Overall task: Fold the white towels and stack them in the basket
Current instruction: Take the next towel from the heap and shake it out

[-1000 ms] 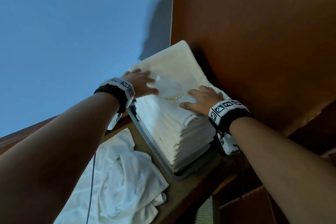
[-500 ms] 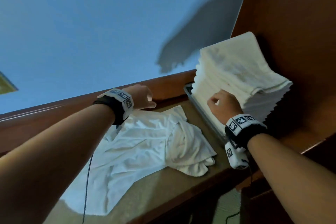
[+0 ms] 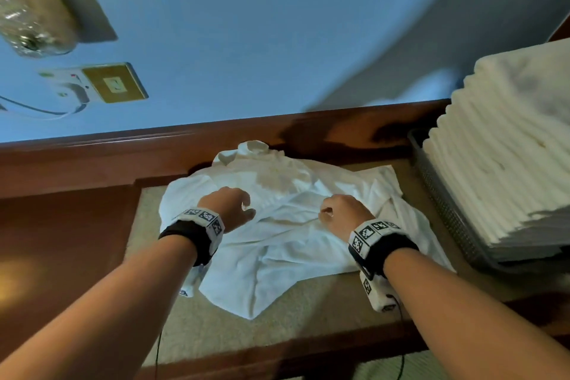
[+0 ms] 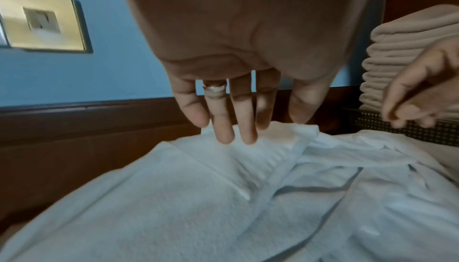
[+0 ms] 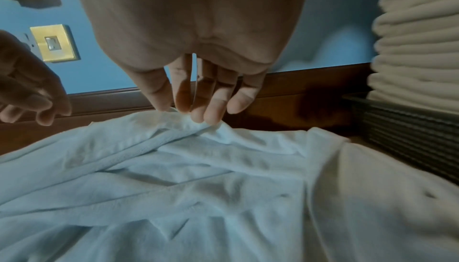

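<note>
A crumpled white towel [image 3: 293, 244] lies spread on the beige desk top [image 3: 277, 333]. My left hand [image 3: 228, 207] hovers over its left part, fingers [image 4: 223, 128] hanging nearly straight with the tips at a fold of the towel [image 4: 223, 197]. My right hand [image 3: 342, 213] is over the middle; thumb and forefinger pinch a raised hem of the towel [image 5: 198, 187]. To the right stands a dark mesh basket [image 3: 444, 203] that holds a tall stack of folded white towels [image 3: 509, 163].
A raised wooden rail [image 3: 123, 157] runs along the back of the desk under a blue wall. A brass socket plate [image 3: 114, 83] with a white cable is on the wall at the left. The desk's front edge is near my forearms.
Both hands have left the folded stack in the basket and moved left to the crumpled towel. The view has swung left with them, and the right hand now pinches the towel.
</note>
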Demonstrator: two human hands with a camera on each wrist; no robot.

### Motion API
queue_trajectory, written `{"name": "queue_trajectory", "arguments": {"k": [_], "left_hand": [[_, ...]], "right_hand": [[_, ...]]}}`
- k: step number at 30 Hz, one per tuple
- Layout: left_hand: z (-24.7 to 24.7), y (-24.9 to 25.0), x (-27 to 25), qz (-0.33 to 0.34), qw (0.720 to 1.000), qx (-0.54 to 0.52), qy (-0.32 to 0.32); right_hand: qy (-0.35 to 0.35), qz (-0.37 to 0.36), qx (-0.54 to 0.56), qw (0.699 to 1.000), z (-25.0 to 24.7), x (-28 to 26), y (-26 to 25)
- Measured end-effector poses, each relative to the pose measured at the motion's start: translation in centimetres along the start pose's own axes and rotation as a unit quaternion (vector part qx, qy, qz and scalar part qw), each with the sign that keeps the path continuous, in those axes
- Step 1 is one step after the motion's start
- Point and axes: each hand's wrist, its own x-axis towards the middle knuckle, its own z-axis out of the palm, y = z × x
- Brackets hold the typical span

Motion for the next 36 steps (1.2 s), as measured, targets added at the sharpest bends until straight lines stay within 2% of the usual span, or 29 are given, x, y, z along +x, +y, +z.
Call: {"name": "queue_trajectory", "arguments": {"k": [4, 8, 11, 14, 17, 20, 25, 29, 33, 36], "left_hand": [[1.9, 0.5, 2.2, 0.007, 0.999, -0.015, 0.033], [3.7, 2.0, 4.8, 0.029, 0.998, -0.016, 0.045], [5.1, 3.2, 6.1, 0.018, 0.998, -0.024, 0.06], [6.2, 3.7, 7.2, 0.012, 0.996, 0.005, 0.091], [6.4, 3.8, 7.6, 0.034, 0.992, 0.036, 0.117], [5.5, 3.5, 7.0, 0.058, 0.991, 0.014, 0.122], [0.8, 1.6, 4.8, 0.036, 0.984, -0.098, 0.143], [-4.2, -2.1, 0.4, 0.042, 0.947, -0.201, 0.247], [-8.9, -7.1, -6.5, 0.007, 0.951, -0.152, 0.269], [-11.0, -11.6, -12.5, -0.011, 0.956, -0.092, 0.278]], "right_hand": [[-0.016, -0.049, -0.069, 0.996, 0.7, 4.8, -1.2], [-0.027, -0.14, -0.131, 0.981, 1.6, 8.7, -1.7], [-0.032, -0.185, -0.195, 0.963, 2.5, 10.4, -1.9], [-0.033, -0.188, -0.222, 0.956, 3.4, 11.5, -1.6], [-0.029, -0.182, -0.224, 0.957, 3.5, 12.3, -1.7], [-0.031, -0.196, -0.224, 0.954, 2.7, 12.5, -2.2], [0.0, -0.202, -0.172, 0.964, -0.3, 12.1, -5.4], [0.02, -0.17, -0.135, 0.976, -3.4, 11.1, -9.1], [0.064, -0.189, -0.1, 0.975, -5.8, 9.4, -14.6], [0.099, -0.241, -0.096, 0.961, -7.0, 6.9, -20.1]]}}
